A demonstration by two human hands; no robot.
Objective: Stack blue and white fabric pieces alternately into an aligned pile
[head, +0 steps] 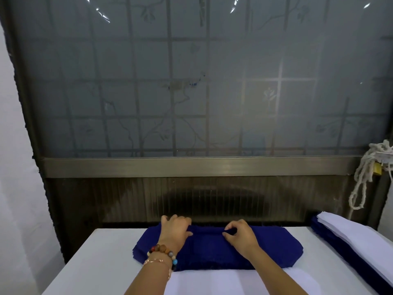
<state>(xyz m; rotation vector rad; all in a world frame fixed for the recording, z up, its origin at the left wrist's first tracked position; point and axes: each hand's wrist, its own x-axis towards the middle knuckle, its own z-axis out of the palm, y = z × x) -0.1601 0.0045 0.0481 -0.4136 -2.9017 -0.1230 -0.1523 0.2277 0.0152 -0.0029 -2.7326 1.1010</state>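
Observation:
A pile of dark blue fabric pieces lies across the middle of the white table. My left hand rests on the pile's far left part, fingers curled over the top piece near its far edge. My right hand pinches a fold of the top blue piece between thumb and fingers. A white fabric piece lies flat at the table's near edge, in front of the blue pile. At the right edge sits a mixed stack with white pieces on top and blue ones beneath.
A dark metal-framed frosted window stands right behind the table. A knotted white rope hangs at the right by the frame. A white wall borders the left side.

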